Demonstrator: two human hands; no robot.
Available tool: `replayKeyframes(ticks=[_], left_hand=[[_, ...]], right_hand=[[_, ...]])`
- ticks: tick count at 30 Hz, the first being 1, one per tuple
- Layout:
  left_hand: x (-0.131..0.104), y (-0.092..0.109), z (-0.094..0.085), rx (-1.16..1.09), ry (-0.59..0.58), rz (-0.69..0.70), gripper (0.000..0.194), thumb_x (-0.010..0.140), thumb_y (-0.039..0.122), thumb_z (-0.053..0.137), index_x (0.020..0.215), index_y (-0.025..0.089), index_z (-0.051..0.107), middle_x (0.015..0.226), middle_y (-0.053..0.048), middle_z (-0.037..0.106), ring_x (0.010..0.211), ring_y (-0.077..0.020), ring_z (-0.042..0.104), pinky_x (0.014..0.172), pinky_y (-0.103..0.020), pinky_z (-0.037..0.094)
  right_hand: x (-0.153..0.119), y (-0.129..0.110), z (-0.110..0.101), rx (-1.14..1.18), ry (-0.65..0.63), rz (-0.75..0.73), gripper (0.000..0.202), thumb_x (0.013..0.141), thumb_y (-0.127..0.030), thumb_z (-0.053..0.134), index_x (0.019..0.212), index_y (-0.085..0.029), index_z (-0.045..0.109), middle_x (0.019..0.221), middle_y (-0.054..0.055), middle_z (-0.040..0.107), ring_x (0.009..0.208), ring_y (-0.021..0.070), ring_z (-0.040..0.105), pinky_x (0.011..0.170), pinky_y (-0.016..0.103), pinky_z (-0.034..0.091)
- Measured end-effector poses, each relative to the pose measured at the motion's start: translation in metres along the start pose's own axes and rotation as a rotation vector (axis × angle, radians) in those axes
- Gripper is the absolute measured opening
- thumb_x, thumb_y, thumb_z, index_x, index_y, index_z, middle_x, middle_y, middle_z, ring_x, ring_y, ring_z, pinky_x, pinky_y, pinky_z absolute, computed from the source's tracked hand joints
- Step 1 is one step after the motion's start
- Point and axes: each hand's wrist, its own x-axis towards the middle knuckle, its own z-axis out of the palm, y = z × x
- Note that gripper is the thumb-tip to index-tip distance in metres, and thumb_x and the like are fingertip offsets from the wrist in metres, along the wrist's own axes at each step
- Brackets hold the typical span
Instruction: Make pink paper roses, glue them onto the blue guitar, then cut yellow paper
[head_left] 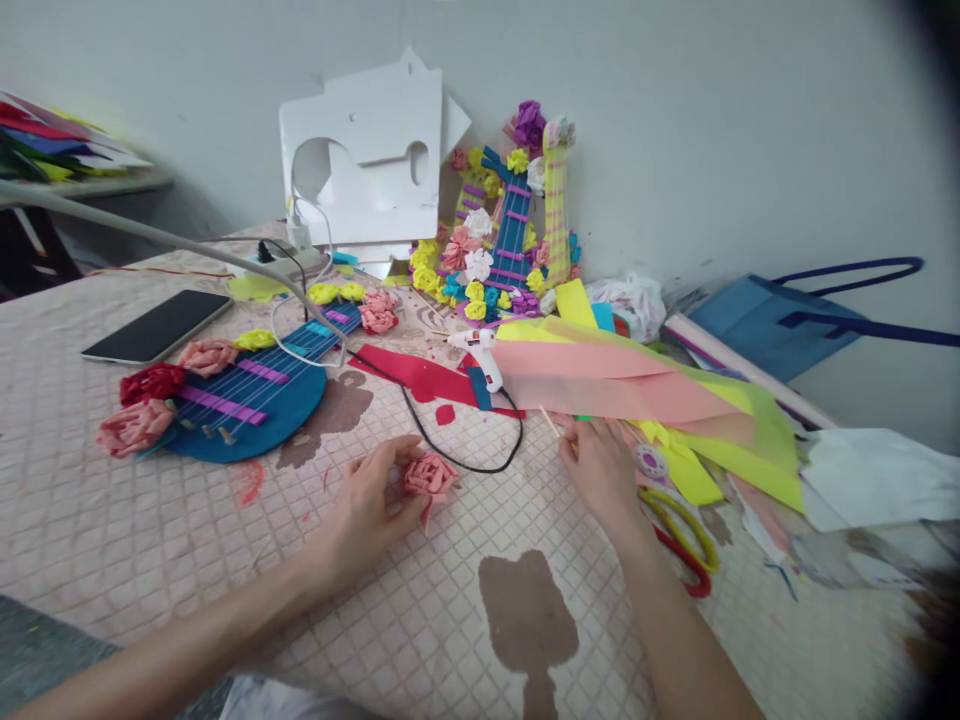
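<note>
Between the fingers and thumb of my left hand (382,490) is a pink crepe paper flower (430,476), just above or on the patterned tablecloth. My right hand (602,468) has its fingers closed around a thin wooden stick (550,420), near the edge of the crepe paper sheets. A white glue gun (481,355) lies between and beyond my hands, its black cord looping on the cloth. Left of it rests a blue toy guitar (255,390) with purple strips, strings and paper flowers along its side. Scissors (686,540) with yellow and red handles lie beside my right wrist.
Pink and yellow crepe paper sheets (622,375) spread on the right. A phone (159,326) and a power strip (277,264) lie at the left. More flowered guitars (512,235) and cut white boards (375,190) lean on the wall. A blue bag (780,325) sits far right.
</note>
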Motion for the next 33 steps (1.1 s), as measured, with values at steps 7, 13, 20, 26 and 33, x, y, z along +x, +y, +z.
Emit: replayKeyframes(ticks=[7,13,20,26,33], left_hand=[[-0.001,0.003,0.000,0.021,0.008,-0.002,0.048,0.079,0.016,0.057,0.123,0.022,0.040,0.114,-0.009,0.061,0.103,-0.0217,0.060,0.088,-0.042,0.050],[-0.001,0.004,0.000,-0.007,0.008,0.001,0.049,0.079,0.016,0.056,0.125,0.023,0.039,0.114,-0.008,0.061,0.106,-0.0216,0.060,0.088,-0.040,0.050],[0.000,0.004,-0.001,0.041,0.016,0.001,0.048,0.079,0.018,0.057,0.124,0.023,0.040,0.112,-0.008,0.061,0.106,-0.0228,0.059,0.088,-0.042,0.049],[0.000,0.005,-0.001,0.040,0.025,0.008,0.048,0.078,0.019,0.057,0.123,0.022,0.041,0.111,-0.008,0.062,0.104,-0.0226,0.060,0.089,-0.042,0.048],[-0.001,0.003,0.000,0.032,0.035,0.009,0.048,0.079,0.019,0.057,0.124,0.022,0.039,0.112,-0.008,0.061,0.105,-0.0230,0.059,0.087,-0.042,0.049]], right_hand=[[-0.004,-0.045,-0.028,0.565,-0.104,-0.013,0.009,0.090,-0.020,0.041,0.086,-0.022,0.049,0.076,0.002,0.058,0.068,0.0183,0.055,0.061,0.030,0.042],[-0.009,-0.071,-0.032,0.704,-0.131,-0.112,0.014,0.090,-0.016,0.042,0.096,-0.022,0.053,0.088,0.004,0.061,0.083,0.0191,0.060,0.072,0.032,0.047],[-0.014,-0.082,-0.038,0.799,-0.230,-0.169,0.011,0.091,-0.015,0.043,0.094,-0.022,0.051,0.088,0.003,0.057,0.080,0.0162,0.058,0.069,0.028,0.047],[-0.018,-0.096,-0.041,0.819,-0.274,-0.197,0.011,0.089,-0.014,0.043,0.090,-0.022,0.050,0.084,0.002,0.057,0.074,0.0145,0.059,0.066,0.027,0.048],[-0.021,-0.101,-0.037,0.835,-0.239,-0.129,0.011,0.089,-0.015,0.045,0.094,-0.022,0.052,0.086,0.002,0.058,0.075,0.0144,0.059,0.067,0.026,0.047]])
